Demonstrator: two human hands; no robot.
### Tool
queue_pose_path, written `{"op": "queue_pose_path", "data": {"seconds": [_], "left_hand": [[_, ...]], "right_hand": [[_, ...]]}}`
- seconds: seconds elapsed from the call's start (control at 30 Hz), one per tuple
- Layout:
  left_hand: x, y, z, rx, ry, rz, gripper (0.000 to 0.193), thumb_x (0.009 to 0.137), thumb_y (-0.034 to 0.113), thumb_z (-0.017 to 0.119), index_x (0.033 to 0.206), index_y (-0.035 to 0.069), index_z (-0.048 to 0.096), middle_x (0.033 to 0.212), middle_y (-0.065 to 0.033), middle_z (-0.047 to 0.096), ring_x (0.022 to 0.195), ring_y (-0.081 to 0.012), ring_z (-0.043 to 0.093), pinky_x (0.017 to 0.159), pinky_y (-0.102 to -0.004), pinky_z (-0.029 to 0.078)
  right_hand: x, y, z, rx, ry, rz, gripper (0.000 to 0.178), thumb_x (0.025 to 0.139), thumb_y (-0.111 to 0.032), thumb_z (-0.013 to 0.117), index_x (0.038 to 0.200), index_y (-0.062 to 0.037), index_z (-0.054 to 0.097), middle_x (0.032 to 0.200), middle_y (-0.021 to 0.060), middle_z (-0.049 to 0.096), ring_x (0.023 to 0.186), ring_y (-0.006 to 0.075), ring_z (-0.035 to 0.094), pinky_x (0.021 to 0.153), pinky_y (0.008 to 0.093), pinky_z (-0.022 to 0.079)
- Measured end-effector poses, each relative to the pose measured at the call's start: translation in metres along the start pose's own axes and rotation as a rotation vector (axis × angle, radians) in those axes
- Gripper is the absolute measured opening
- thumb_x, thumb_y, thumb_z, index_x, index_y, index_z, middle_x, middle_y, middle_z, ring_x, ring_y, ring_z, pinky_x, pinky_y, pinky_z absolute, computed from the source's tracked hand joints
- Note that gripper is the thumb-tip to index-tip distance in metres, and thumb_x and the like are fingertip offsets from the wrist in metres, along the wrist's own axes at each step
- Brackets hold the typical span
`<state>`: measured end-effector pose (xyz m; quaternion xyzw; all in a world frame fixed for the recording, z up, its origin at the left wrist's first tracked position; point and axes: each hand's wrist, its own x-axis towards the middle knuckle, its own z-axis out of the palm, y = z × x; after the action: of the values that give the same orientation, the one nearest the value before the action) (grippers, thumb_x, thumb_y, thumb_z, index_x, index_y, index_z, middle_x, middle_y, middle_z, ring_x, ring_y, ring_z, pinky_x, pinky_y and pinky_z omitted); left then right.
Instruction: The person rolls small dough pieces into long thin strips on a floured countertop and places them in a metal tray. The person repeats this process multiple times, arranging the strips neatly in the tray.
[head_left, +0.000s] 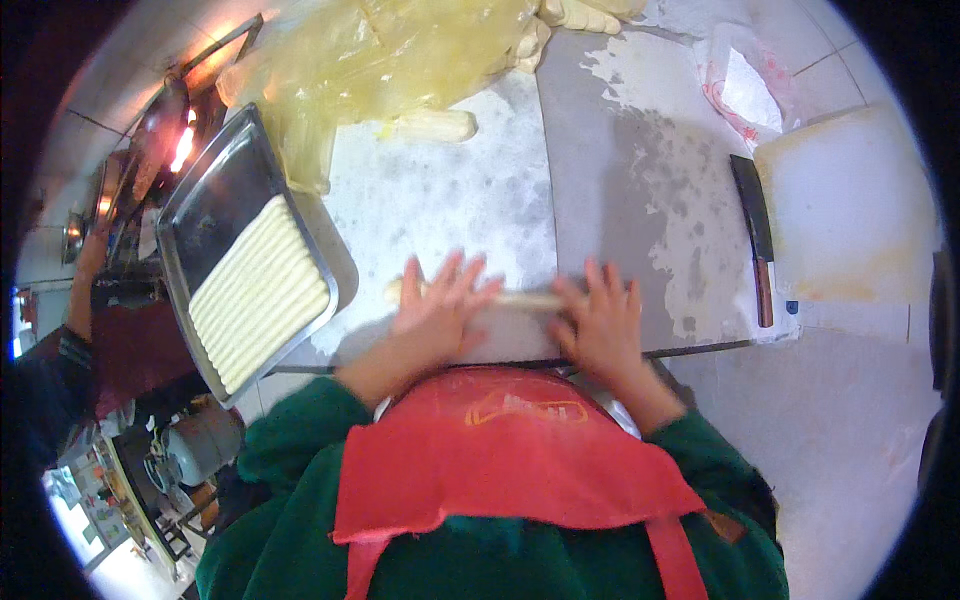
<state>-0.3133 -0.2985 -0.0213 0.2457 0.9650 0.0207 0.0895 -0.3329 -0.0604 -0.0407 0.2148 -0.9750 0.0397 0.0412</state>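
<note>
Both my hands press down on a pale dough rope (525, 299) that runs across the near part of the table. My left hand (440, 305) lies palm down over its left part, fingers spread and a little blurred. Over the right end rests my right hand (602, 315), also flat with its fingers apart. The rope shows between the hands, and a bit of it sticks out past the left one. To the left, a dark metal tray (222, 205) holds several long dough ropes (262, 290) laid side by side.
Yellow plastic sheeting (390, 60) covers dough at the back, and a thick dough piece (435, 125) pokes out. A cleaver (752, 205) lies beside a white cutting board (845, 200) at right. Behind them is a plastic bag (750, 95). Flame (183, 148) and another person's arm (85, 285) show far left.
</note>
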Motion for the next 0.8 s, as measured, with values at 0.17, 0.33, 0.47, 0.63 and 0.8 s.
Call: {"op": "queue_pose_path", "data": {"seconds": [0.17,0.33,0.47,0.63,0.8], "left_hand": [[0.057,-0.059,0.014,0.007,0.376,-0.41,0.064,0.088,0.048,0.051,0.139,0.011,0.039,0.147,-0.013,0.033,0.138,-0.032,0.027,0.105,-0.0652,0.019],[-0.08,-0.027,0.053,-0.084,0.055,-0.404,0.08,0.075,0.045,0.068,0.139,0.006,0.039,0.145,-0.0175,0.035,0.135,-0.0321,0.033,0.107,-0.058,0.021],[-0.054,-0.064,0.09,-0.071,0.316,-0.357,0.076,0.08,0.039,0.064,0.142,0.007,0.034,0.148,-0.0173,0.029,0.138,-0.0356,0.026,0.109,-0.0591,0.019],[0.06,-0.103,0.094,0.052,0.509,-0.335,0.062,0.087,0.042,0.055,0.138,0.01,0.04,0.145,-0.0172,0.034,0.136,-0.0345,0.029,0.106,-0.0608,0.021],[-0.053,-0.039,0.03,-0.086,0.04,-0.267,0.078,0.074,0.04,0.071,0.139,0.009,0.039,0.146,-0.0172,0.033,0.137,-0.0298,0.03,0.108,-0.06,0.018]], "right_hand": [[0.081,0.078,0.041,-0.194,0.187,0.173,0.061,0.081,-0.049,0.059,0.131,-0.0156,0.051,0.142,0.0201,0.038,0.131,0.0379,0.035,0.102,0.062,0.027],[-0.053,0.071,0.022,-0.021,-0.093,0.154,0.064,0.082,-0.048,0.058,0.136,-0.0164,0.045,0.144,0.0215,0.035,0.134,0.0388,0.03,0.104,0.0636,0.022],[-0.011,0.073,0.02,-0.088,-0.01,0.243,0.063,0.084,-0.049,0.054,0.136,-0.0145,0.046,0.142,0.0223,0.037,0.132,0.0383,0.033,0.104,0.0635,0.022],[0.127,0.015,0.026,0.313,-0.281,-0.002,0.057,0.084,-0.046,0.055,0.127,-0.0081,0.054,0.133,0.0178,0.048,0.123,0.0361,0.042,0.098,0.0579,0.031],[0.051,-0.063,0.038,0.242,0.061,-0.387,0.068,0.073,-0.046,0.067,0.13,-0.0133,0.051,0.136,0.0119,0.047,0.128,0.0269,0.04,0.105,0.0534,0.027]]}}
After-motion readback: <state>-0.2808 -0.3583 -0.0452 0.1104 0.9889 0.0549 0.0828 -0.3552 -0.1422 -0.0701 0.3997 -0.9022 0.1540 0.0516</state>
